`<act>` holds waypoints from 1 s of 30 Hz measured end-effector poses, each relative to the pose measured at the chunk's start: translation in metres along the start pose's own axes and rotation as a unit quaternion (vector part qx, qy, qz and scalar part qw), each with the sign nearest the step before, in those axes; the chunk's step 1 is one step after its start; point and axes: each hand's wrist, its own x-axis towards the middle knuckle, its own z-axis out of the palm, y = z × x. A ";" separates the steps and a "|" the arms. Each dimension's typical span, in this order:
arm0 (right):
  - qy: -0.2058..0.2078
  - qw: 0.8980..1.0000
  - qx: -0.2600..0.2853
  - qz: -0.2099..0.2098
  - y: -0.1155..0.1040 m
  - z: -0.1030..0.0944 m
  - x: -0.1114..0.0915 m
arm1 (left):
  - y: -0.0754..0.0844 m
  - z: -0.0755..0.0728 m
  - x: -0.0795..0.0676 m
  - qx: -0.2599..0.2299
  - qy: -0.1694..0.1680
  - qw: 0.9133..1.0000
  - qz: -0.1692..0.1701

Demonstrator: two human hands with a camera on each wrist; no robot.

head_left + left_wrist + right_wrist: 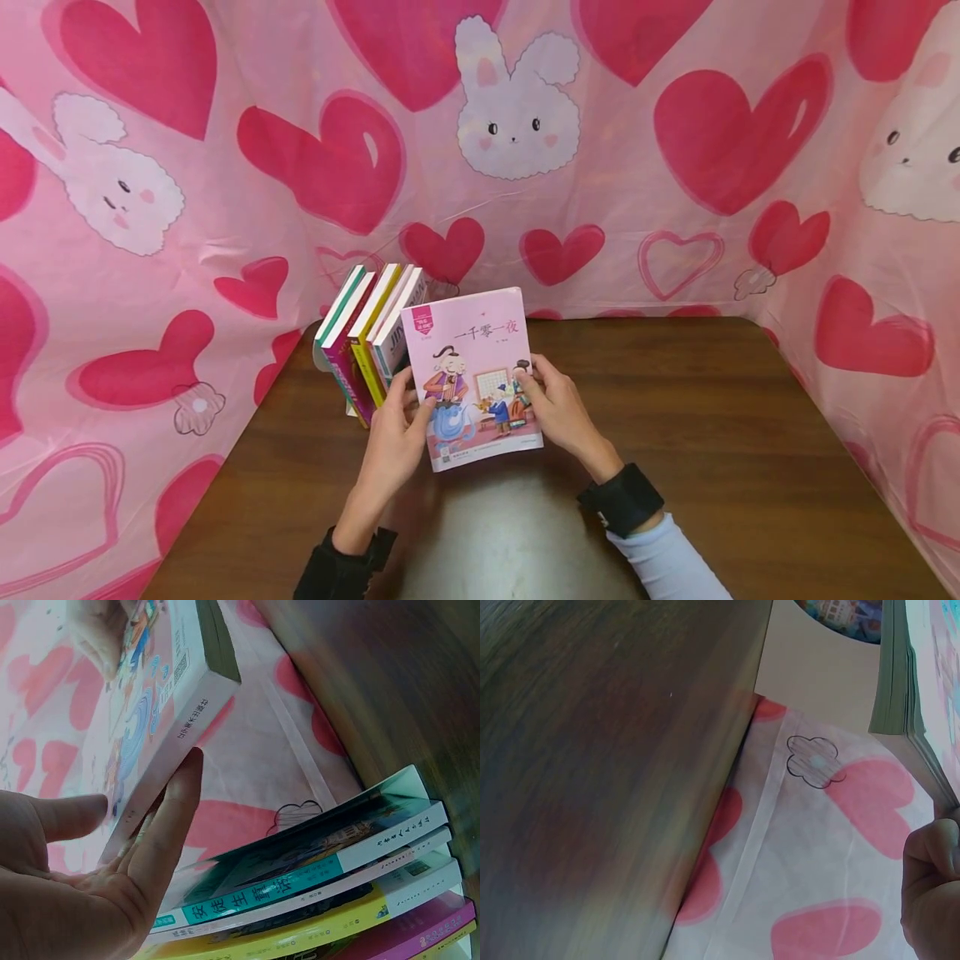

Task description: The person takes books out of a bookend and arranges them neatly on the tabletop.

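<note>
While L hand (393, 437) & R hand (560, 410) grip opp. sides, 1 pink pbk (474, 379) shows illus. cover (480, 354).

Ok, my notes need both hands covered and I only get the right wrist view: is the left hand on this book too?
Observer: Yes, the left hand holds the book by its opposite edge, the spine side.
Operator: Any other books nearby?
Observer: Yes, a row of books stands on the table, to the person's left of the held one.
Operator: And which way does the front cover face?
Observer: Its front cover faces the head camera.
</note>
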 end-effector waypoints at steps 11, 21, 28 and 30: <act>0.013 1.000 -0.002 0.003 0.005 -0.006 0.002 | -0.004 0.008 0.010 0.041 -0.011 0.999 0.009; -0.004 0.999 -0.011 0.041 0.009 -0.015 0.000 | -0.006 0.019 0.017 0.035 -0.020 0.999 -0.003; -0.012 0.999 -0.010 0.049 0.012 -0.022 -0.001 | -0.008 0.025 0.024 0.034 -0.017 0.999 0.000; -0.013 0.998 -0.013 0.052 0.012 -0.025 0.000 | -0.007 0.027 0.027 0.027 -0.021 0.999 0.001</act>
